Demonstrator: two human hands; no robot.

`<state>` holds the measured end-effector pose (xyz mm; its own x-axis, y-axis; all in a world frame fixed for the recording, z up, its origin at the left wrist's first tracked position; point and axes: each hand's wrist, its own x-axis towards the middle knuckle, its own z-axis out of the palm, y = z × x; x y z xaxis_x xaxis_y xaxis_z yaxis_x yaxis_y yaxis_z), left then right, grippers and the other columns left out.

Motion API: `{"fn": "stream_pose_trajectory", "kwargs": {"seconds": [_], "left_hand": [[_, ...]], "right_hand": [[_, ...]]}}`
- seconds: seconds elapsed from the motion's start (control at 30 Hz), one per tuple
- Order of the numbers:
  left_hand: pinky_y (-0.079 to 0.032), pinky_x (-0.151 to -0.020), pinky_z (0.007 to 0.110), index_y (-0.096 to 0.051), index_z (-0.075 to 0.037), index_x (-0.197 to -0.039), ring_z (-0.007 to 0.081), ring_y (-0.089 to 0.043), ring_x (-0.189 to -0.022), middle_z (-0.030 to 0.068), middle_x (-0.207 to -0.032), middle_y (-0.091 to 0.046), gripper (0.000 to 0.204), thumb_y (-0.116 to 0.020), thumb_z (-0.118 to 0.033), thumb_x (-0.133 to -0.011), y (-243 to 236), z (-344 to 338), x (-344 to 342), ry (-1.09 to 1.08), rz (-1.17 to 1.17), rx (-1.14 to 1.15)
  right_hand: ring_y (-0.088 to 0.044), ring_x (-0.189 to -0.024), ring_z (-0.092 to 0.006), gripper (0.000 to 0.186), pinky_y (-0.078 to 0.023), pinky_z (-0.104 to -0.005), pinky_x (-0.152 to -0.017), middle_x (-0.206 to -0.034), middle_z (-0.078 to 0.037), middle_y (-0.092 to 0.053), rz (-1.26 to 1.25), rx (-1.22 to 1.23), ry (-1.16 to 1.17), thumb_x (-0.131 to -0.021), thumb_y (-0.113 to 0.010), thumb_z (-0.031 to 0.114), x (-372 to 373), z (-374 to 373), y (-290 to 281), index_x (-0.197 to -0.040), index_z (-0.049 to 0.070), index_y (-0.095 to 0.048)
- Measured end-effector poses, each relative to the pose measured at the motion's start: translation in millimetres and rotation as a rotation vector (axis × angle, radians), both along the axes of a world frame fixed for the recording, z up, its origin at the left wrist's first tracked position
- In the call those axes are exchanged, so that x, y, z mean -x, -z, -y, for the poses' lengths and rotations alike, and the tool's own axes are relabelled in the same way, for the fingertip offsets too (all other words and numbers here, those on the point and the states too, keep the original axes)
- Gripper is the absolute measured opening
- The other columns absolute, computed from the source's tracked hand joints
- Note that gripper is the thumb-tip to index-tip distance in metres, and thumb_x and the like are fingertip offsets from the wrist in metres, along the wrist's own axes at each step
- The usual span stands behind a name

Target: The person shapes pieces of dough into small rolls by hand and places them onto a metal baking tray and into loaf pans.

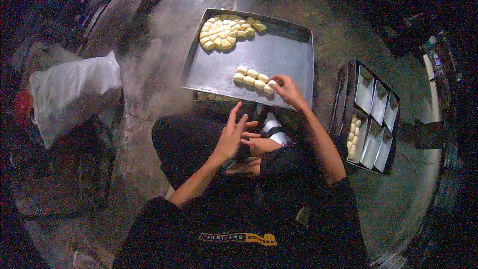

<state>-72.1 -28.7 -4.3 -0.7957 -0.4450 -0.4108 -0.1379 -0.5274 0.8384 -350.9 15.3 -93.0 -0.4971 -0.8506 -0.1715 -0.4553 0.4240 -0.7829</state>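
Note:
A large metal tray [209, 69] lies in front of me. A cluster of pale dough pieces [224, 32] covers its upper left corner, and two short rows of dough pieces [249, 78] lie near its lower right. My right hand [286, 91] has its fingers closed on a dough piece [272, 85] at the right end of those rows. My left hand [234, 132] is just below the tray's near edge, fingers spread, holding nothing. Under the tray's near side, more dough [214, 97] shows, mostly hidden.
To my right sits a dark rack of rectangular metal pans [378, 102], one holding dough pieces [353, 137]. To my left a white sack [74, 94] rests on dark objects. Bare concrete floor [139, 50] surrounds the tray, and dark clutter lines the edges of the view.

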Motion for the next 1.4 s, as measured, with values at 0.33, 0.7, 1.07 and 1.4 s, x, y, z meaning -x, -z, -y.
{"fn": "stream_pose_trajectory", "kwargs": {"seconds": [0.33,0.7,1.07,1.4], "left_hand": [[-0.055,-0.077,0.038,-0.016,-0.017,-0.148,0.0309,-0.066,-0.095,0.0242,-0.126,-0.054,0.065,-0.037,-0.051,-0.097,15,12,-44,-0.112,-0.025,-0.116],[-0.054,-0.079,0.035,-0.021,-0.012,-0.146,0.0296,-0.066,-0.097,0.0234,-0.125,-0.056,0.062,-0.035,-0.049,-0.099,-12,18,-43,-0.164,-0.040,-0.066],[-0.055,-0.075,0.036,-0.026,-0.008,-0.144,0.0310,-0.067,-0.093,0.0247,-0.123,-0.056,0.067,-0.035,-0.055,-0.097,-47,-26,-4,-0.072,-0.013,0.056],[-0.056,-0.076,0.037,-0.032,-0.007,-0.141,0.0297,-0.067,-0.093,0.0234,-0.123,-0.057,0.065,-0.038,-0.054,-0.096,-22,-61,-5,-0.029,-0.049,0.111]], "right_hand": [[-0.061,-0.090,-0.0320,0.033,-0.049,-0.0404,-0.077,-0.093,-0.015,-0.064,-0.233,-0.051,-0.200,-0.079,-0.068,0.030,36,19,47,-0.097,0.002,-0.064],[-0.057,-0.100,-0.0373,0.062,-0.056,-0.0425,-0.071,-0.129,-0.019,-0.045,-0.787,-0.020,-0.517,-0.088,-0.056,0.040,-37,73,20,-0.144,0.039,-0.028],[-0.056,-0.088,-0.0158,0.034,-0.049,-0.0326,-0.077,-0.105,-0.003,-0.055,0.380,0.236,-0.077,-0.099,-0.043,0.034,64,50,54,-0.128,0.015,-0.045],[-0.055,-0.101,-0.0333,0.053,-0.044,-0.0426,-0.093,-0.115,-0.017,-0.053,-0.250,0.387,0.718,-0.095,-0.048,0.040,221,-356,-2,-0.131,0.003,-0.037]]}}
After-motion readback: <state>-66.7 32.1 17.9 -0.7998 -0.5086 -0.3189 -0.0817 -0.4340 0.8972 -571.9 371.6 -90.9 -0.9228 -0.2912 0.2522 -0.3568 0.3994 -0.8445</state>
